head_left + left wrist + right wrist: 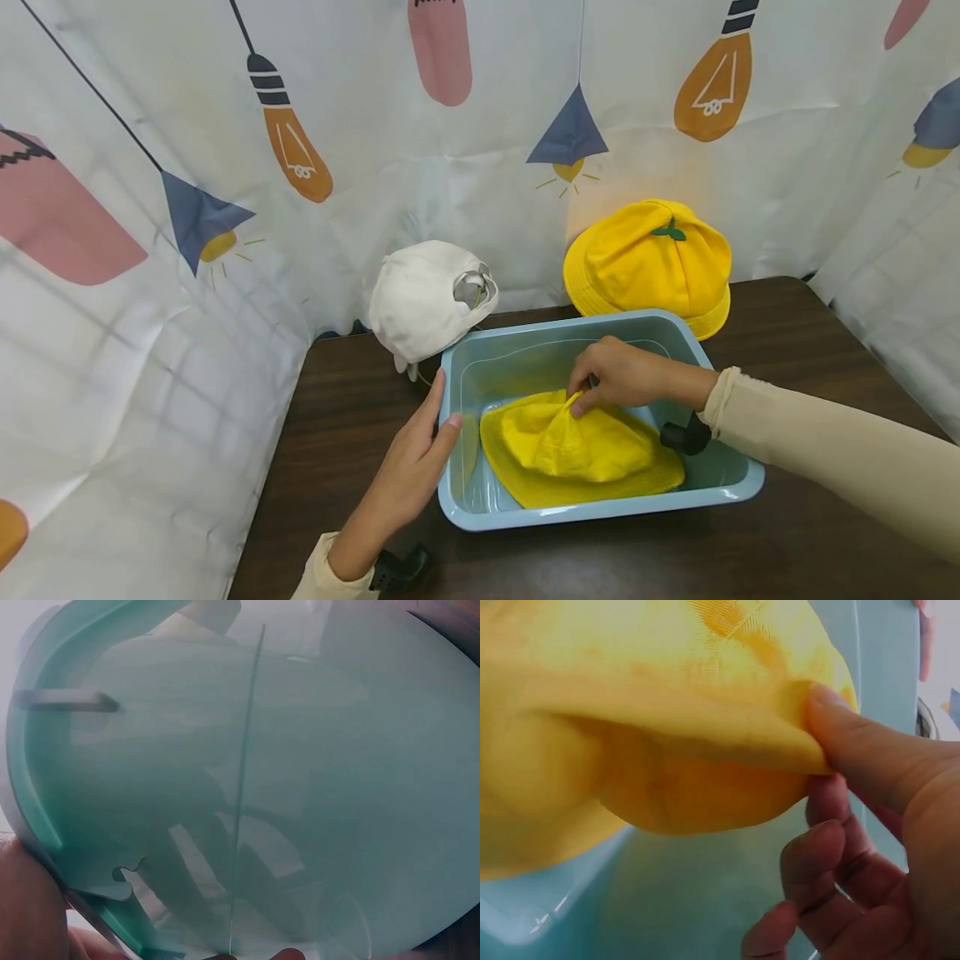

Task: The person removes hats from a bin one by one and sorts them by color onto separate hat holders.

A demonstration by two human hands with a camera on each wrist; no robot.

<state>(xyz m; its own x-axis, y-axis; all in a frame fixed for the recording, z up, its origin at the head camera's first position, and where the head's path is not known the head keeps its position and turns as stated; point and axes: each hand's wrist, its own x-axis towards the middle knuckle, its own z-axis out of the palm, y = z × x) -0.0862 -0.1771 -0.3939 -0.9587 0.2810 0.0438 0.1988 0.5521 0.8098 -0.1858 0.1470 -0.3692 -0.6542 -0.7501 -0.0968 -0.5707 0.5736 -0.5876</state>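
A yellow bucket hat (pixel 577 450) lies in a light blue plastic basin (pixel 600 510). My right hand (pixel 622 373) reaches over the basin and pinches a raised fold of the hat's crown between thumb and fingers. In the right wrist view, the thumb presses the yellow cloth of the hat (pixel 705 727), and the other fingers curl below it. At the basin's left side, my left hand (pixel 408 467) holds the wall, thumb over the rim and fingers along the outside. The left wrist view is mostly filled by the basin's outer wall (pixel 315 772).
A white cap (pixel 420 300) stands behind the basin's left corner, close against its rim. Another yellow hat (pixel 652 258), with a green leaf on top, sits behind the right part. The dark wooden table (pixel 337 433) backs onto a white curtain (pixel 465 183) printed with lamps.
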